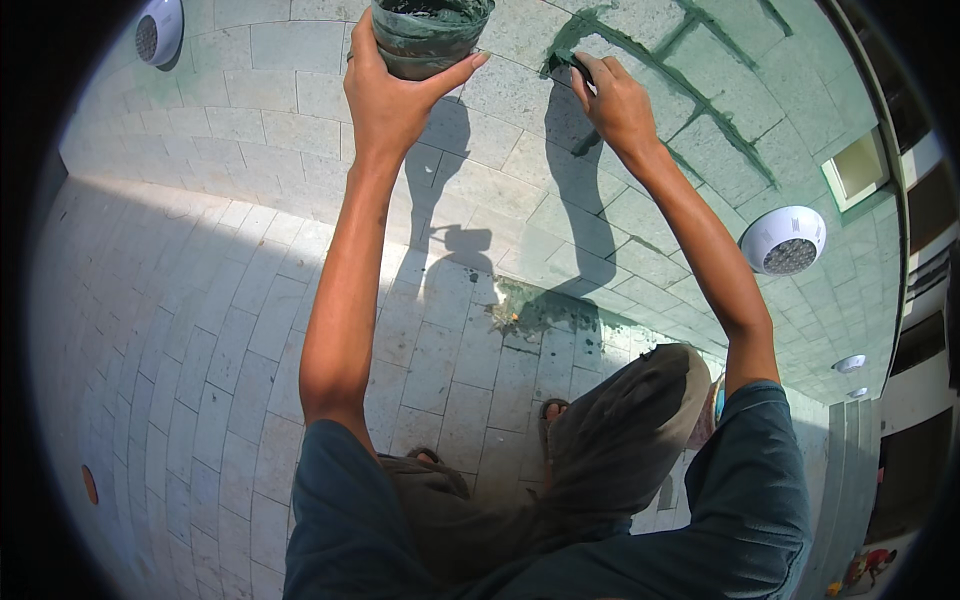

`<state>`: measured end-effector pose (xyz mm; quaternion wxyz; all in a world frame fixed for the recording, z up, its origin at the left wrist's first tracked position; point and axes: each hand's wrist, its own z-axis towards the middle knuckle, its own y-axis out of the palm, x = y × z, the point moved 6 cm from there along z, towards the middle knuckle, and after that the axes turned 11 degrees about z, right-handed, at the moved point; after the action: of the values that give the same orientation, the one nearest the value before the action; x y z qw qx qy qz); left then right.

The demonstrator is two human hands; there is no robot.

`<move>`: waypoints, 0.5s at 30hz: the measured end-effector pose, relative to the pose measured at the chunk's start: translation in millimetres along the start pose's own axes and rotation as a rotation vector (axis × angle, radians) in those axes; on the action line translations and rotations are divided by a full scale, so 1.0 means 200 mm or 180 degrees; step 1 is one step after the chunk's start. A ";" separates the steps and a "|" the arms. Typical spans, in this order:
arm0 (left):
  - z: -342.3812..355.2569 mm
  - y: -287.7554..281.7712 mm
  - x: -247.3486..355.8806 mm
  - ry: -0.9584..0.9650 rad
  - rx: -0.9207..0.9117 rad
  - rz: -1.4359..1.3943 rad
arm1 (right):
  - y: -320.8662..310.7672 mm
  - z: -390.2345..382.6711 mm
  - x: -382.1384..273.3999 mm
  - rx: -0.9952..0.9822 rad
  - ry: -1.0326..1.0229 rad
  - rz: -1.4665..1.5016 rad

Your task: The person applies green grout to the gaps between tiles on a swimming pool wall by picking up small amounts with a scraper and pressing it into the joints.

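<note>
My left hand (388, 110) grips a round, paste-smeared bowl (428, 52) from below and the side, raised close to the tiled wall (480, 120). Dark green grout paste (435, 14) shows inside it. Further right, my right hand (620, 108) pinches a small dark tool (566, 64), its exact shape hidden by fingers and green paste. That tool meets the wall at the end of a wet green smear. Thick green grout lines (690, 92) run along the tile joints up and right of this hand.
Round white lights (785, 240) project from the wall, another light (160, 32) at far left. A square recess (857, 170) sits at right. Green splashes (530, 315) mark the paved floor (250, 400) below. Steps (845, 480) and a distant person (873, 567) appear lower right.
</note>
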<state>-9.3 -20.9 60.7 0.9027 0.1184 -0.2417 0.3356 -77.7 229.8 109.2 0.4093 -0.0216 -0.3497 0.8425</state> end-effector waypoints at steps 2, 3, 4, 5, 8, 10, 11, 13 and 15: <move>0.00 0.00 0.02 -0.0015 -0.0016 -0.0104 | 0.00 0.03 0.01 0.0094 -0.0055 0.0139; 0.00 0.00 0.01 -0.0033 -0.0022 -0.0099 | 0.01 0.03 -0.01 0.0148 -0.0080 0.0223; 0.00 0.00 0.01 -0.0050 -0.0027 -0.0096 | 0.02 0.03 0.00 0.0096 0.0079 0.0328; 0.00 0.00 0.01 -0.0068 -0.0032 -0.0092 | 0.04 0.03 0.00 0.0045 0.0238 0.0433; 0.00 0.00 0.01 0.0048 0.0005 -0.0002 | 0.07 0.00 -0.01 -0.0103 0.0608 0.0413; -0.01 0.01 0.01 -0.0014 -0.0047 -0.0036 | 0.10 -0.05 0.02 -0.0145 0.0779 0.0412; -0.01 0.02 0.01 -0.0045 -0.0072 -0.0054 | 0.12 -0.07 0.03 -0.0143 0.0838 0.0479; -0.01 0.02 0.01 -0.0024 -0.0071 -0.0030 | 0.14 -0.11 0.04 -0.0150 0.0989 0.0613; -0.01 0.02 0.02 -0.0002 -0.0071 -0.0041 | 0.16 -0.14 0.04 -0.0168 0.1176 0.0746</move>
<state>-8.2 -15.5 60.7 0.9060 0.1099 -0.2450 0.3271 -95.5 238.2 70.5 0.3650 -0.2268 -0.2858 0.8565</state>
